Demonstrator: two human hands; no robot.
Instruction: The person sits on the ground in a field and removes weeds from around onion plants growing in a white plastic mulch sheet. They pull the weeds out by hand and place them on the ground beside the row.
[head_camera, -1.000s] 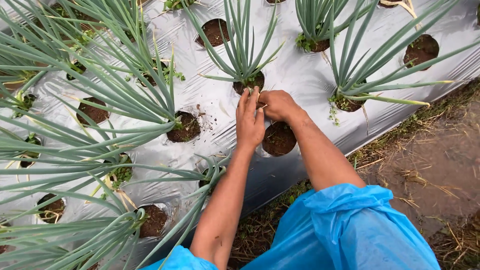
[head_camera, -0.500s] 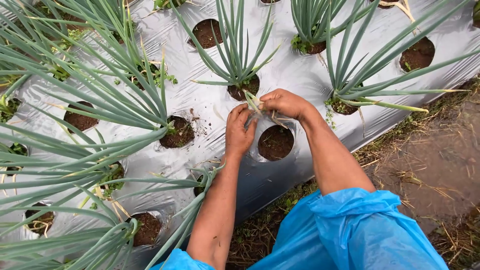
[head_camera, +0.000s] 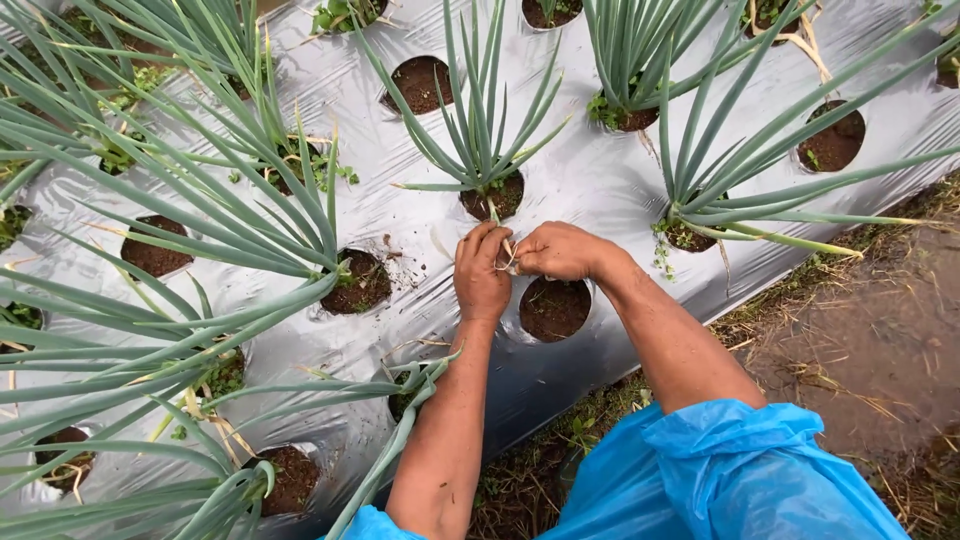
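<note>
Two hands work a small sprig over a bare planting hole.

The left hand (head_camera: 482, 272) and right hand (head_camera: 558, 250) meet just above an empty hole (head_camera: 556, 308) in the silver mulch sheet (head_camera: 590, 170), fingers pinched narrow on a pale sprig (head_camera: 506, 255), seemingly a rooted seedling or pulled weed. The onion clump (head_camera: 485, 150) stands just beyond. The step looks like handling the sprig; a next move would call for a gentle grip.

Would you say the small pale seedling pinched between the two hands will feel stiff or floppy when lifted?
Probably floppy: the seedling is thin, with pale strands trailing between the left hand and right hand. Likely very light and easily bruised, being so slender.
</note>
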